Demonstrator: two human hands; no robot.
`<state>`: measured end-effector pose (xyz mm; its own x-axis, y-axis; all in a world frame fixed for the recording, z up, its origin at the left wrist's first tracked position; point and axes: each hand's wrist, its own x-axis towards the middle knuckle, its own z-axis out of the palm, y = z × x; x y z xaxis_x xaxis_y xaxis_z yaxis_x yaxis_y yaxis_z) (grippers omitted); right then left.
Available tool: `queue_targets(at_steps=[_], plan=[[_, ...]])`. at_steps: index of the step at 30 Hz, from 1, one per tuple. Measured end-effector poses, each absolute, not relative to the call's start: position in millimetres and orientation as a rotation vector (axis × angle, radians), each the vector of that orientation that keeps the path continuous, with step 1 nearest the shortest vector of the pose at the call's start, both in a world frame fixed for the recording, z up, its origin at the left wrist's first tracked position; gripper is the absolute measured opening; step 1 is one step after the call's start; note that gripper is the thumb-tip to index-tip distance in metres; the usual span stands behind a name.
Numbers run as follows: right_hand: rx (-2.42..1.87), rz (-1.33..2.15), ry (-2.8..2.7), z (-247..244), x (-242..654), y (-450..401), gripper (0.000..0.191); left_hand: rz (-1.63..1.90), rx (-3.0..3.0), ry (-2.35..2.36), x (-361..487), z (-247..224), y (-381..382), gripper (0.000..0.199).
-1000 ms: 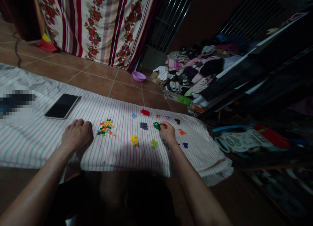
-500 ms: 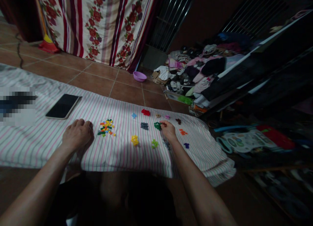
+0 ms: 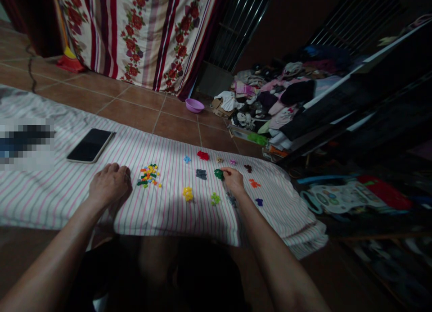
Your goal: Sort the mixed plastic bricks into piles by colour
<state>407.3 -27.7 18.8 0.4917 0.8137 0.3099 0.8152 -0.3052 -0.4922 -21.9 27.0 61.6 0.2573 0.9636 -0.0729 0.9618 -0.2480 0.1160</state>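
Note:
My right hand point(image 3: 233, 181) reaches over the striped cloth, thumb and finger pinched at the edge of a dark green pile point(image 3: 218, 173) of small plastic pieces. A dark green piece seems to be at the fingertips, too small to see clearly. My left hand point(image 3: 110, 183) rests palm down on the cloth, fingers loosely bent and holding nothing visible. Just right of it lies a mixed heap point(image 3: 149, 175) of coloured pieces. Around my right hand are grey point(image 3: 201, 174), red point(image 3: 203, 155), yellow point(image 3: 187, 194), light green point(image 3: 215, 198) and orange point(image 3: 254, 183) groups. My right wrist partly covers a greyish group point(image 3: 231, 198).
A phone point(image 3: 91, 145) lies beyond my left hand on the striped cloth point(image 3: 151, 217). Light blue point(image 3: 186, 159), tan point(image 3: 219, 160), pink point(image 3: 232, 161), brown point(image 3: 248, 168) and dark blue point(image 3: 259, 202) groups sit there too. A purple basin point(image 3: 195, 106) stands on the tiled floor.
The whole view has shifted slightly to the right. My right hand stays pinched at the dark green pile, and my left hand rests in the same place.

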Motion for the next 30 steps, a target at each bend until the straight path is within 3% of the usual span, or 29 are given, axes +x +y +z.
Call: queue_targets(at_steps=[5, 13, 22, 30], plan=[[-2.151, -0.03, -1.436, 24.1, 407.4, -28.9, 0.026, -0.024, 2.415, 1.857, -23.0, 58.1, 28.1, 0.042], [-2.049, 0.068, -1.774, 21.7, 406.9, -25.3, 0.031, -0.062, 2.413, 1.854, -22.5, 57.2, 30.3, 0.042], [-2.003, 0.107, -1.706, 14.1, 400.1, -18.5, 0.019, -0.023, 2.413, 1.863, -21.3, 58.4, 28.3, 0.04], [-2.005, 0.196, -1.599, 22.6, 401.6, -24.6, 0.02, -0.025, 2.397, 1.861, -21.5, 59.2, 29.4, 0.038]])
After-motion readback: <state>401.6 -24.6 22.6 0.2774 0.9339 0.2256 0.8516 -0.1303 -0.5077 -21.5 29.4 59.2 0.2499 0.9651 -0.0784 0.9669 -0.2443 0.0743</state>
